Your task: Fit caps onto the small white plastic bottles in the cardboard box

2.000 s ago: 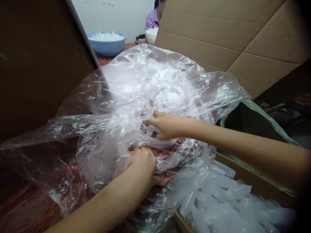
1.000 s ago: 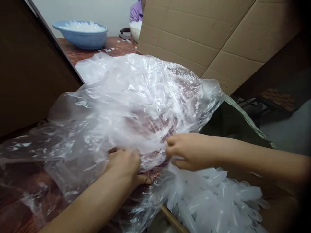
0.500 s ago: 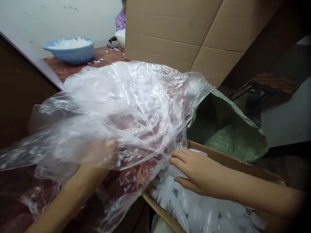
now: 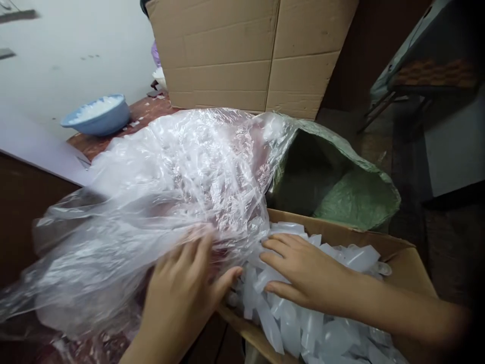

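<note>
A large clear plastic bag lies crumpled over the reddish table, with white contents showing through it. My left hand is at its near edge, fingertips touching the film, thumb spread away and fingers open. My right hand reaches over the cardboard box, fingers a little apart, its tips close to the edge of the film. Inside that box are several translucent white plastic pieces, looking like small tubes or bottles, directly beneath the right hand. Nothing shows gripped in either hand.
A green woven sack gapes open behind the box. A tall cardboard panel stands at the back. On the table's far left sits a blue basin of white pieces. A rack stands at the far right.
My left hand has come out from under the film and moved right, toward the box. My right hand stays over the box. The view has turned right.
</note>
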Available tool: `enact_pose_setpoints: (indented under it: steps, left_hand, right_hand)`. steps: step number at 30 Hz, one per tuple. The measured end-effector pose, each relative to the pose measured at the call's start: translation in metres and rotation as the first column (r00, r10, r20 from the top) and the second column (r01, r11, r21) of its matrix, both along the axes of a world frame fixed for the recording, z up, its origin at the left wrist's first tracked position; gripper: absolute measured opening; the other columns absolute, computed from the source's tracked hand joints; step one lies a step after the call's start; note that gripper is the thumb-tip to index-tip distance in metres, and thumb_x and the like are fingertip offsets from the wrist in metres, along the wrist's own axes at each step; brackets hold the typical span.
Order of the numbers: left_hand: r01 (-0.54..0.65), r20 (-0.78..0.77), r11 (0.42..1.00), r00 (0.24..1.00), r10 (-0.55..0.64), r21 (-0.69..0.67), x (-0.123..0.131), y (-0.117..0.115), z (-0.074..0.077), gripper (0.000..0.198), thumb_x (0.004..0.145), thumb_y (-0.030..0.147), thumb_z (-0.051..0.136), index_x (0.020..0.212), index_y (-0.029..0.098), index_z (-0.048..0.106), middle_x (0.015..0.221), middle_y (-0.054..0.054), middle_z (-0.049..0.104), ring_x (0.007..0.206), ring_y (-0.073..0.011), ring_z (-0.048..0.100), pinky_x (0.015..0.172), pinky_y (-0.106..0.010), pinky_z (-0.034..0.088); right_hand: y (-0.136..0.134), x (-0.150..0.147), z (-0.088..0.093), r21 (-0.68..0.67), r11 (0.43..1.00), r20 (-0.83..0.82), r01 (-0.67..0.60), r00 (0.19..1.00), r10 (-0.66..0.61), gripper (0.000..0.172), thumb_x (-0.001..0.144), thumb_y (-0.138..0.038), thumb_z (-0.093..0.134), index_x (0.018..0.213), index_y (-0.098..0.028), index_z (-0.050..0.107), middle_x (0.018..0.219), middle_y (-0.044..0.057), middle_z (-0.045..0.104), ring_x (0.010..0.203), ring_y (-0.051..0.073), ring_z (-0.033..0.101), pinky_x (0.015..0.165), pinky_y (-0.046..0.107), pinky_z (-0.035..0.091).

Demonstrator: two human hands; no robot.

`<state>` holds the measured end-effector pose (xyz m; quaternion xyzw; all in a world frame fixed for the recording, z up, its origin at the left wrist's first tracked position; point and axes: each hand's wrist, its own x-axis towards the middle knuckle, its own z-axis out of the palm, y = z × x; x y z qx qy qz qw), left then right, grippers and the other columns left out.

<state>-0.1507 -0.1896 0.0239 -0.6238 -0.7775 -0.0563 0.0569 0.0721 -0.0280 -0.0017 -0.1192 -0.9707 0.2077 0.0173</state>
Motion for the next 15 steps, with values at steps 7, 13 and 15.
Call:
enact_pose_setpoints:
  steps: [7, 13, 15]
  left_hand:
    - [-0.017, -0.281, 0.976, 0.959, -0.046, -0.219, -0.001, 0.068, -0.02, 0.022, 0.092, 0.02, 0.046, 0.105, 0.019, 0.064, 0.112, -0.008, 0.069, 0.102, -0.0261, 0.065, 0.081, -0.036, 0.051]
    - [-0.235, -0.484, 0.962, 0.864, 0.14, -0.142, -0.063, 0.062, 0.031, 0.044, 0.095, 0.017, 0.024, 0.087, 0.005, 0.065, 0.089, -0.023, 0.068, 0.083, -0.0397, 0.067, 0.065, -0.044, 0.049]
    - [-0.223, -0.527, 0.972, 0.837, 0.15, -0.078, -0.05, 0.053, 0.039, 0.044, 0.096, 0.025, 0.028, 0.093, 0.003, 0.066, 0.088, -0.023, 0.068, 0.086, -0.0431, 0.065, 0.069, -0.05, 0.049]
  right_hand:
    - [0.02, 0.019, -0.011, 0.24, 0.899, -0.037, 0.365, 0.929, -0.368, 0.029, 0.098, -0.026, 0.04, 0.106, -0.011, 0.064, 0.115, 0.016, 0.062, 0.113, 0.031, 0.051, 0.094, 0.044, 0.04]
    - [0.042, 0.037, -0.025, 0.221, 0.832, 0.073, 0.51, 0.842, -0.535, 0.025, 0.095, -0.019, 0.043, 0.103, -0.008, 0.063, 0.096, 0.017, 0.065, 0.089, 0.031, 0.06, 0.077, 0.041, 0.043]
    - [0.044, 0.041, -0.022, 0.175, 0.836, 0.077, 0.521, 0.839, -0.539, 0.025, 0.096, -0.021, 0.042, 0.104, -0.01, 0.063, 0.098, 0.015, 0.065, 0.092, 0.031, 0.06, 0.078, 0.041, 0.043]
